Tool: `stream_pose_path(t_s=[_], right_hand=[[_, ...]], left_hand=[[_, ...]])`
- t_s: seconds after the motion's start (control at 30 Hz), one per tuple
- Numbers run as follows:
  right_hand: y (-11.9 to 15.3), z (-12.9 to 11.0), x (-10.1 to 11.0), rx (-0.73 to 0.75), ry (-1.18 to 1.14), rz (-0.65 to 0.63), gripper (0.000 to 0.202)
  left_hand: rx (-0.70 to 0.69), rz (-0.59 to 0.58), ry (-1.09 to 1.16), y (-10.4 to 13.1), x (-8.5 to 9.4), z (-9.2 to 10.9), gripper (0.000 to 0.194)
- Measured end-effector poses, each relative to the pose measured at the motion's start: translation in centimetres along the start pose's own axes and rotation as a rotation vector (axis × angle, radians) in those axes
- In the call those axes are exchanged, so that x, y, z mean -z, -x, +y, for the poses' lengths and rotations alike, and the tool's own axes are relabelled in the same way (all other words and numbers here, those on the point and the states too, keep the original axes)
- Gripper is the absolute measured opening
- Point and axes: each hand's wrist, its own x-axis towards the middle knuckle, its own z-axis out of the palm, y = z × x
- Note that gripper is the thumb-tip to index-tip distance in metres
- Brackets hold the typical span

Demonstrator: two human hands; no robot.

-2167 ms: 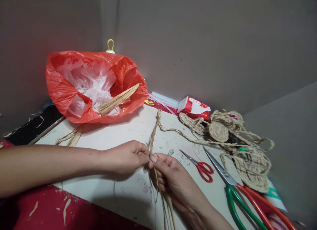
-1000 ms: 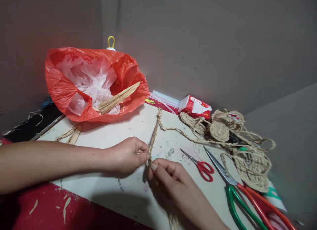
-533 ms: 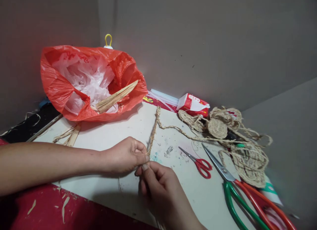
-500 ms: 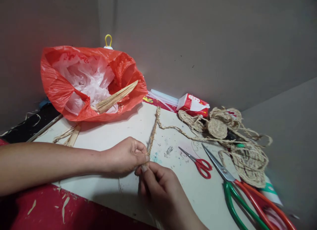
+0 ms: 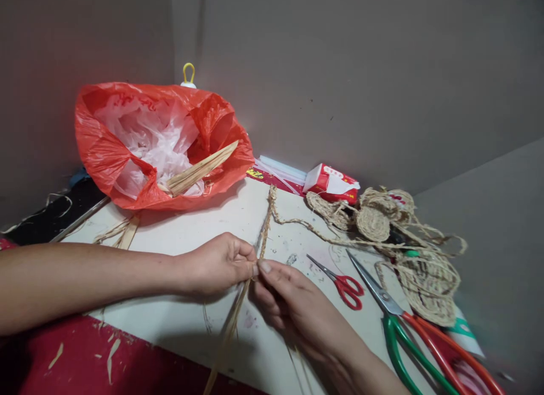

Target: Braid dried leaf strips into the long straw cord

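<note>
A braided straw cord [image 5: 266, 228] runs up the white board [image 5: 204, 213] and bends right toward a pile of coiled braid [image 5: 374, 222]. My left hand [image 5: 223, 264] pinches the near end of this cord between thumb and forefinger. Right beside it, my right hand [image 5: 291, 296] is closed at the same spot, its thumb against the braid and its other fingers curled under. Loose straw strands [image 5: 229, 332] hang from the pinch toward the near edge. More thin strands trail below my right hand. The exact grip inside the fingers is hidden.
A red plastic bag [image 5: 165, 145] with straw husks [image 5: 202, 168] stands at the back left. Small red scissors [image 5: 340, 281] and large shears [image 5: 395, 315] lie to the right. A tissue pack [image 5: 331, 182] sits at the back. Straw scraps [image 5: 113, 355] litter the red surface.
My right hand has moved up and to the right, up against the braid beside my left fingertips. The loose strands below have come into view. My left hand stays nearly in place.
</note>
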Motion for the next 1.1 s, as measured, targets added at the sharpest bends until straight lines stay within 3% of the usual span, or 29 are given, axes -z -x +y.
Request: stream_pose_path(t_s=[0.07,0.27,0.4,0.57,0.7,0.9,1.0,1.1], right_hand=[[0.0,-0.1,0.1,0.013,0.047,0.002,0.04],[0.1,-1.2,0.7,0.129,0.496,0.002,0.049],[-0.1,-0.9,0.9,0.088,0.399,-0.041,0.049],[-0.1,-0.8,0.8,0.109,0.368,-0.023,0.049],[-0.3,-0.8,1.1,0.151,0.437,-0.021,0.049],[-0.8,-0.4,1.6,0.119,0.276,-0.097,0.052],[-1.0,-0.1,1.4,0.13,0.177,-0.12,0.052],[-1.3,0.0,1.2,0.129,0.089,-0.144,0.051]], left_hand=[[-0.002,0.031,-0.082,0.1,-0.1,0.0,0.019],[-0.029,0.032,-0.242,0.4,-0.5,0.6,0.017],[-0.026,0.05,-0.293,0.3,-0.3,0.8,0.015],[0.049,-0.05,-0.235,0.3,0.1,1.3,0.005],[0.101,-0.069,-0.3,0.3,0.7,2.1,0.018],[0.078,-0.143,-0.385,0.2,2.3,2.9,0.023],[0.128,-0.152,-0.508,0.6,2.9,3.9,0.025],[0.131,-0.125,-0.789,1.9,3.3,6.2,0.024]])
